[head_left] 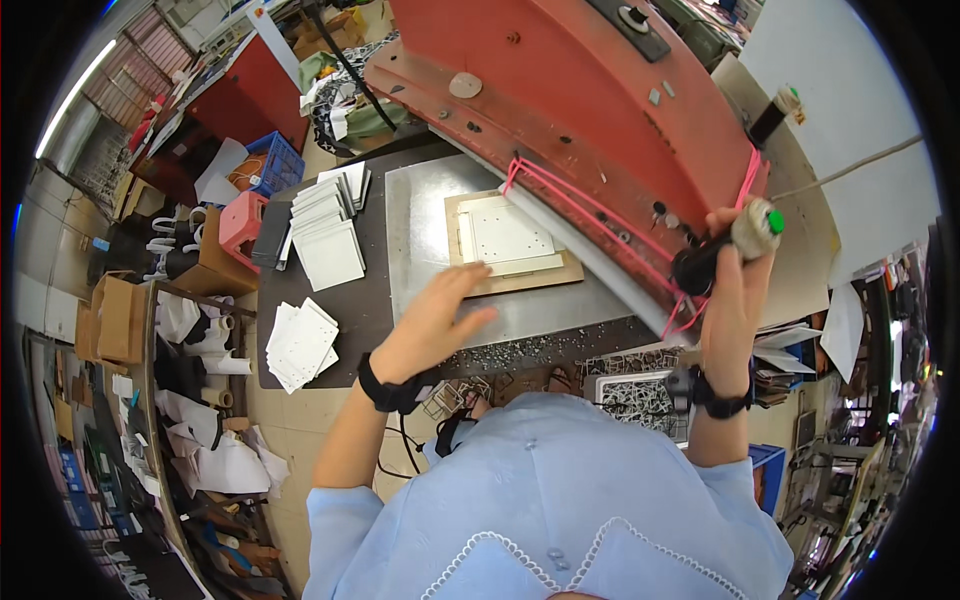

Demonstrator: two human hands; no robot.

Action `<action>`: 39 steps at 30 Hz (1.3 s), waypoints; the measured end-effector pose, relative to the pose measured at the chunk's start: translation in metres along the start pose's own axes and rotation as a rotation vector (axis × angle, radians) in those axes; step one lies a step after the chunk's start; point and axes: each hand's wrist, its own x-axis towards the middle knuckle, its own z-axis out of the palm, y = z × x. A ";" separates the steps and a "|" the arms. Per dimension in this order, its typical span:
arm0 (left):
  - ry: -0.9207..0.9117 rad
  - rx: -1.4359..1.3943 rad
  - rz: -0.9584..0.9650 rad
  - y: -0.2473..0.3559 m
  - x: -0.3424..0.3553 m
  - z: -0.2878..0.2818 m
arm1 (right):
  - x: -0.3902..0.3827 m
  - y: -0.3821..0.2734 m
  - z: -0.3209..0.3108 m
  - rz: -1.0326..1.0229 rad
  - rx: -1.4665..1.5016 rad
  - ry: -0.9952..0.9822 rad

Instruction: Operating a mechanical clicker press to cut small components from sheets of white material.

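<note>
My right hand (pixel 731 281) is closed round a black handle (pixel 703 262) on the big red press arm (pixel 545 75), beside a cream-coloured grip topped by a green button (pixel 760 231). Pink cord (pixel 560 185) is looped along the arm. My left hand (pixel 443 314) is open, fingertips at the lower-left edge of a tan board (pixel 520 280) holding a white plate with small holes (pixel 505 228); whether they touch, I cannot tell. The board lies on the metal bed (pixel 415 223), partly below the red arm. White card stacks (pixel 330 255) and punched cards (pixel 300 345) lie to the left.
A pink stool (pixel 240 222), blue crate (pixel 283 160) and cardboard boxes (pixel 120 325) stand left. A white tray of small metal parts (pixel 636 405) sits below the bench's near edge. Metal bits are scattered along that edge (pixel 545 345). A cable (pixel 850 165) crosses at upper right.
</note>
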 end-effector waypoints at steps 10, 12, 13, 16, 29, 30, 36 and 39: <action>0.140 0.419 0.037 -0.045 0.014 0.025 | 0.017 0.017 0.011 -0.265 -0.660 0.164; 0.110 0.390 0.043 -0.045 0.016 0.022 | 0.000 0.031 0.035 -0.217 -0.785 -0.208; 0.099 0.380 0.046 -0.045 0.016 0.019 | -0.008 0.053 0.048 -0.220 -0.677 -0.324; 0.115 0.400 0.019 -0.045 0.012 0.019 | -0.018 0.114 0.084 -0.268 -0.838 -0.394; 0.448 0.052 -0.114 -0.043 0.017 0.024 | -0.008 0.100 0.117 0.417 -0.010 -0.414; 0.491 -0.054 -0.155 -0.038 0.019 0.019 | -0.009 0.095 0.116 0.452 0.023 -0.427; 0.386 -0.650 -0.383 -0.018 0.017 -0.003 | -0.014 0.076 0.101 0.585 0.218 -0.387; 0.507 -0.698 -0.353 -0.016 0.003 -0.004 | -0.013 0.070 0.086 0.594 0.226 -0.305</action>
